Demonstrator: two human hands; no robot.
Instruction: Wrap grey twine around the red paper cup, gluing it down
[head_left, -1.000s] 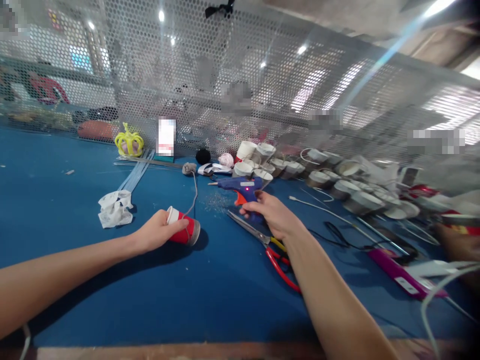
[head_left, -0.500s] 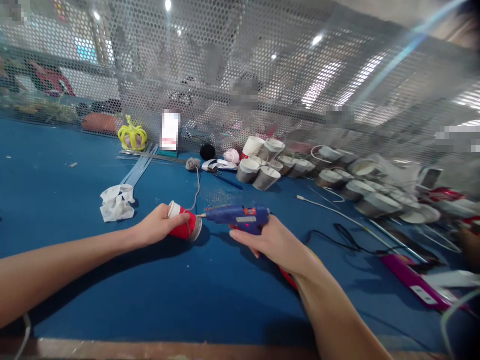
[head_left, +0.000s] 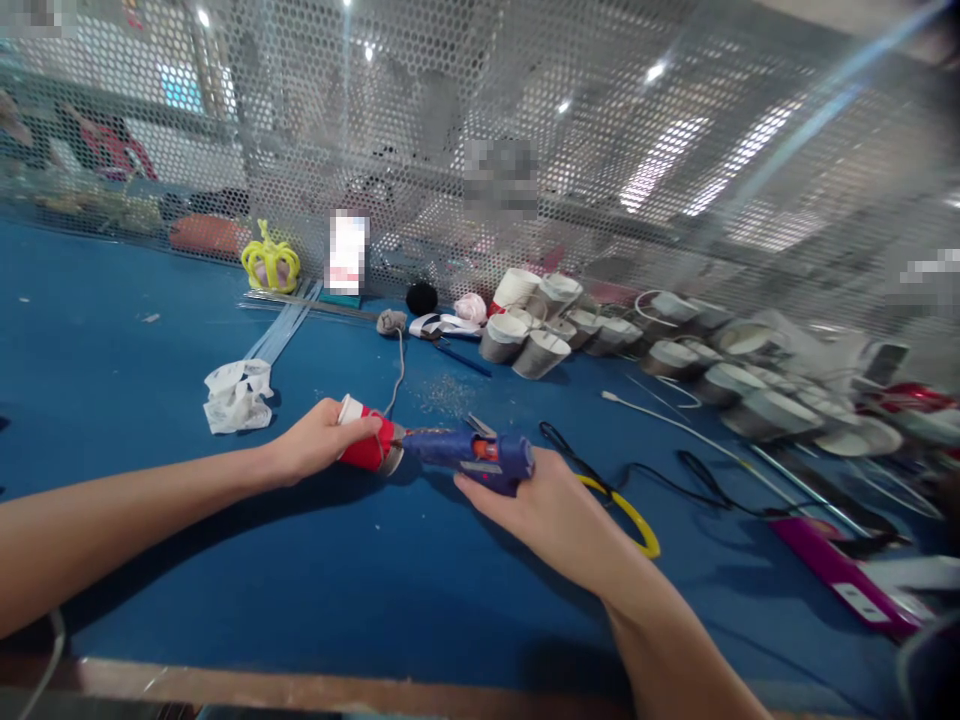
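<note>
My left hand (head_left: 322, 442) is closed around a red and white paper cup (head_left: 366, 450), which lies tilted with its grey-wrapped end to the right. A grey yarn (head_left: 398, 375) runs from the cup back to a small yarn ball (head_left: 391, 321). In my right hand (head_left: 536, 505) is a blue hot glue gun (head_left: 472, 455), gripped by its handle. Its metal nozzle points left and meets the cup's side near the grey band; whether it touches is hard to tell. Beneath the right wrist, a yellow-and-black looped handle (head_left: 637, 522) shows on the table.
Several grey-wrapped cups (head_left: 541, 354) stand at the back right. Crumpled white paper (head_left: 238, 396) lies left. A purple power strip (head_left: 840, 575) and cords are at right. Behind the blue table (head_left: 300, 590) rises a perforated metal screen (head_left: 420, 120). A yellow crown-shaped piece (head_left: 271, 262) stands near it.
The glue gun has tilted and dropped slightly at its rear, with its nozzle closer over the cup. My right hand has shifted down, and the yellow-and-black handle now shows. The view moved slightly.
</note>
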